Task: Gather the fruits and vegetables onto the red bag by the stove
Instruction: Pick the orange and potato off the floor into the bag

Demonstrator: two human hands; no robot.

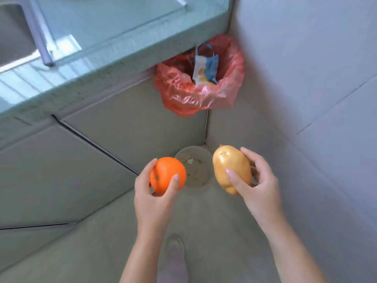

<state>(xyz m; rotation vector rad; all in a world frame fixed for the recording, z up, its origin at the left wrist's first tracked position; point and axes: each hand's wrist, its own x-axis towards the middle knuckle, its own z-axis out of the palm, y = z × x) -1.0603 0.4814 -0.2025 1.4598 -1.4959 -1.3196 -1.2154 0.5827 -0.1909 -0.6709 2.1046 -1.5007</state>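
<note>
Orange (168, 174) is in our left hand (153, 199), thumb and fingers curled round it. Potato (231, 168) is in our right hand (259, 186), pinched between thumb and fingers. Both are held above the floor, near each other, not touching.

Red bag (195, 97) ahead lines a bin under the counter (102, 48) edge, with a wrapper (204, 68) inside. No stove in view, so we can't tell if that's the target bag.

Our read: two picked, none placed. Left to do: carry both, set down, fetch any others.

Clear tub (193, 166) on the floor shows between our hands.
</note>
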